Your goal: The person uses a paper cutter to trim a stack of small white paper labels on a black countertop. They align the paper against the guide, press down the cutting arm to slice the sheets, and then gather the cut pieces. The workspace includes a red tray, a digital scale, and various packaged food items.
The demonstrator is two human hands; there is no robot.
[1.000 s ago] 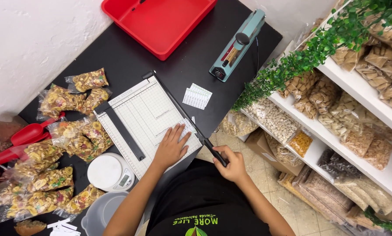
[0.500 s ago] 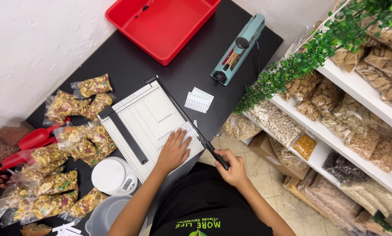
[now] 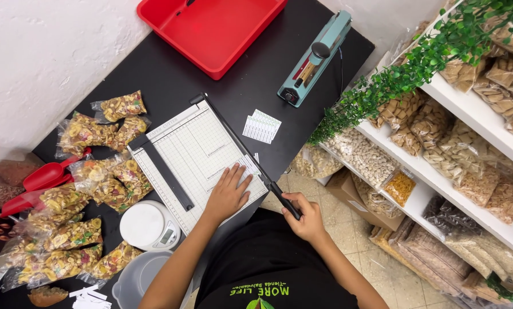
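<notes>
Item: paper cutter [image 3: 196, 157], table centre. My left hand [image 3: 229, 193] lies flat and open, pinning a small sheet [image 3: 246, 167] against the blade edge; my right hand [image 3: 307, 216] is fisted on the lever handle [image 3: 285, 200], lowered. Labels [image 3: 261, 126] beside.

White wall [image 3: 44, 51], black table [image 3: 170, 86], white shelves [image 3: 440, 97] (tiled floor [image 3: 382, 263]).

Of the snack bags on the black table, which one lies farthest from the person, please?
The snack bag nearest the red tray, lying alone at the top of the cluster; every other bag sits lower, nearer the scale.
</notes>
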